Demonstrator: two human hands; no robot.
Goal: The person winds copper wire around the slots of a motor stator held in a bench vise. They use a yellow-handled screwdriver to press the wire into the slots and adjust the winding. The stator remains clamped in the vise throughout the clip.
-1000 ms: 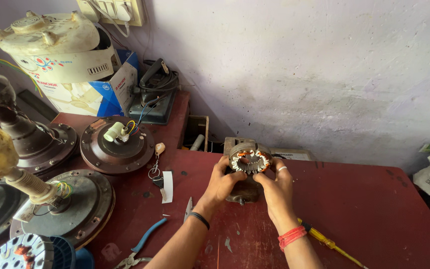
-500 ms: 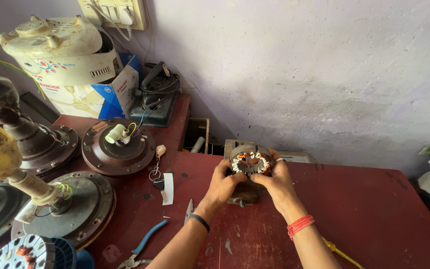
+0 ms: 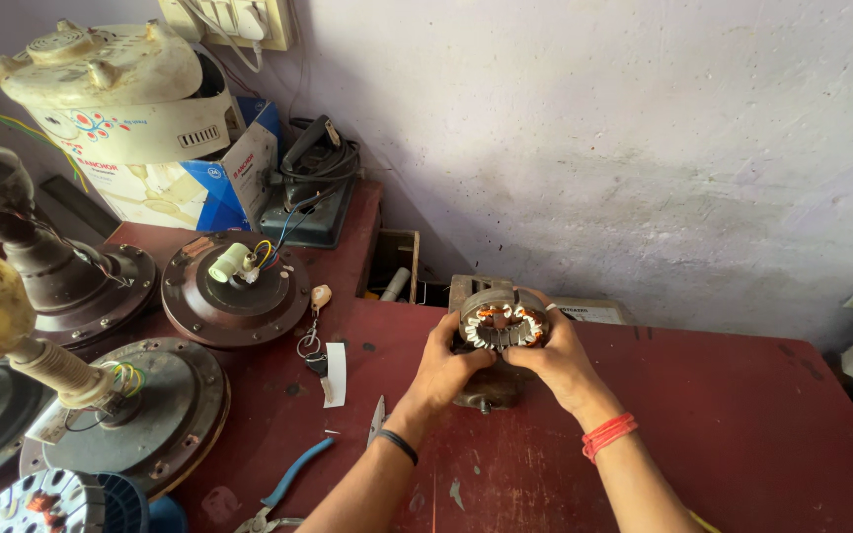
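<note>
A: What have the hands got hold of?

B: Both are on a small motor stator [image 3: 502, 326], a round metal ring with copper windings showing inside. It sits above a grey motor housing [image 3: 487, 387] that rests on the red tabletop [image 3: 742, 424], near the wall.

A: How does each hand grip it?

B: The left hand [image 3: 446, 370] is curled around the left side of the ring, fingers closed against it. The right hand [image 3: 560, 365] wraps the right side, thumb on the near rim. A red band is on the right wrist, a dark one on the left.

A: Is the stator seated in the housing or lifted off it?

B: I cannot tell; the hands cover the join.

A: What lies near them?

B: A small blade [image 3: 376, 418] is on the tabletop just left of the left forearm, and blue-handled pliers [image 3: 286, 484] lie further toward the near edge. A key bunch with a white tag [image 3: 320, 345] lies to the left. Beyond that, a brown ceiling fan motor [image 3: 234, 291] with a white capacitor on top, and more fan motors at the far left
</note>
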